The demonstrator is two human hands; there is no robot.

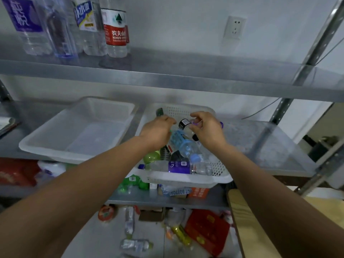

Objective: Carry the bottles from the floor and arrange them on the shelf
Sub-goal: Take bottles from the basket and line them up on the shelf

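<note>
The right grip [206, 129] pinches the purple-capped bottle [186, 124] at its neck, thumb and fingers closed around it just above the black label. At 9 o'clock of it, close by, the left grip [158, 131] is seen from the back with its fingers curled. A dark green object [159, 112] juts out past its knuckles, but I cannot tell whether that grip holds it.

Both hover over the white perforated basket [186, 180] on the middle shelf [270, 146]. In the basket lie a blue-labelled bottle [183, 144], tilted, and at 6 o'clock of it a purple-labelled bottle [178, 167] on its side. A plain white tub [55, 146] sits at 9 o'clock of the basket.

At 11 o'clock, on the upper shelf [167, 75], bottles stand upright, among them a red-labelled bottle [116, 32]. At 6 o'clock, more clear bottles [135, 245] lie on the floor.
</note>
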